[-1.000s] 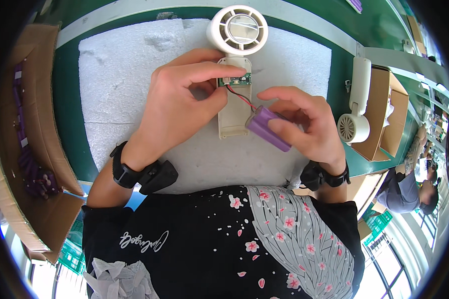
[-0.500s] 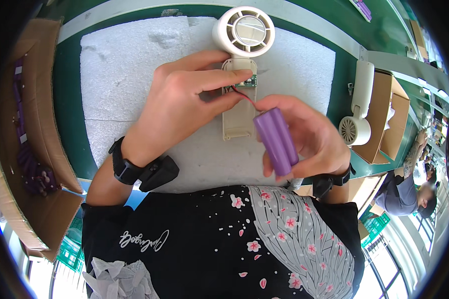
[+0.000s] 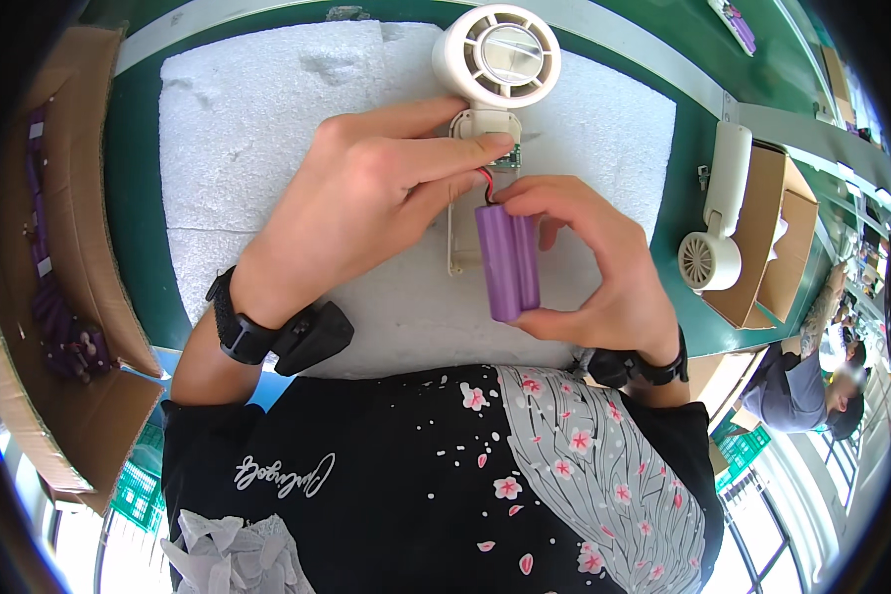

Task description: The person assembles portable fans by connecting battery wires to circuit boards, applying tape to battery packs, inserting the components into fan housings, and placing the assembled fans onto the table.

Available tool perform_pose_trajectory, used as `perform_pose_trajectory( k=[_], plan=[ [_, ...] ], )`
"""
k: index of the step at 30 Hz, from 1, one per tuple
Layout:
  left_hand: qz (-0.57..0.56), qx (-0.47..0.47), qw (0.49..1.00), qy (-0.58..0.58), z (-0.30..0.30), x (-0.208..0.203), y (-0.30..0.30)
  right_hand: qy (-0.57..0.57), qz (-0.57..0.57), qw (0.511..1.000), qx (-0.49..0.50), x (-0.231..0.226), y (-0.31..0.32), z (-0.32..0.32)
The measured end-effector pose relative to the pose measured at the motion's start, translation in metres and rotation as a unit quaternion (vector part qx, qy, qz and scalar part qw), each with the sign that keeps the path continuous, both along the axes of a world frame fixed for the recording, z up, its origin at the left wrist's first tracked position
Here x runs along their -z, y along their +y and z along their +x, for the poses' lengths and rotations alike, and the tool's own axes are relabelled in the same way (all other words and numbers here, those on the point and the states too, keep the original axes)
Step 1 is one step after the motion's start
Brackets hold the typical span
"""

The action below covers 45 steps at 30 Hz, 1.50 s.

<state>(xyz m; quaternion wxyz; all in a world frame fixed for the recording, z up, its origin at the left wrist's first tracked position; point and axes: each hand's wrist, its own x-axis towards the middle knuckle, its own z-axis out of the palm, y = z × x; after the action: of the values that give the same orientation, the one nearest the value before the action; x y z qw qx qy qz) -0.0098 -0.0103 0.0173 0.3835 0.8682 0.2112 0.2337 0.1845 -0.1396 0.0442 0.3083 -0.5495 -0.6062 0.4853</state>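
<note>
Lengthwise between thumb and forefinger, purple battery pack in right grip, left grip narrow, hold unclear

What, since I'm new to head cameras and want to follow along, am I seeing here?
No machine here: these are one person's two bare hands. The picture comes from a wide fisheye camera on their head, looking down, so straight edges look bent; picture left is the person's left.

White foam lies on a green table. The left hand is on a pale fan with an open handle, fingertips by a small green board. The right hand holds a purple pack between thumb and fingers, with red and black wires at its upper end.

At right, a second fan sits beside an open box.
</note>
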Motion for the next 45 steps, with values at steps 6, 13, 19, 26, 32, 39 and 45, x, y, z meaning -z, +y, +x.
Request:
perform_pose_trajectory(
  k=[6,13,19,26,32,39,45],
  plan=[
    [0.002,0.020,1.000,0.001,0.000,-0.001,0.002,-0.141,0.144,0.979,0.029,0.007,-0.002,-0.022],
    [0.041,0.041,0.998,0.018,-0.003,-0.002,0.006,-0.170,0.162,0.970,0.058,0.005,-0.006,-0.030],
    [0.031,0.048,0.998,0.009,-0.002,-0.002,0.008,-0.225,0.233,0.944,0.067,0.013,-0.010,-0.034],
    [0.026,0.045,0.999,0.016,-0.003,-0.001,0.007,-0.239,0.225,0.940,0.093,0.014,-0.012,-0.039],
    [0.012,0.043,0.999,0.010,-0.001,0.001,0.009,-0.221,0.216,0.946,0.102,0.011,-0.007,-0.039],
    [-0.055,0.044,0.997,0.032,0.000,-0.004,0.012,-0.146,0.106,0.973,0.143,0.009,0.004,-0.039],
    [-0.149,0.033,0.988,0.010,0.002,0.000,0.011,-0.155,0.149,0.972,0.097,0.014,0.004,-0.028]
  ],
)
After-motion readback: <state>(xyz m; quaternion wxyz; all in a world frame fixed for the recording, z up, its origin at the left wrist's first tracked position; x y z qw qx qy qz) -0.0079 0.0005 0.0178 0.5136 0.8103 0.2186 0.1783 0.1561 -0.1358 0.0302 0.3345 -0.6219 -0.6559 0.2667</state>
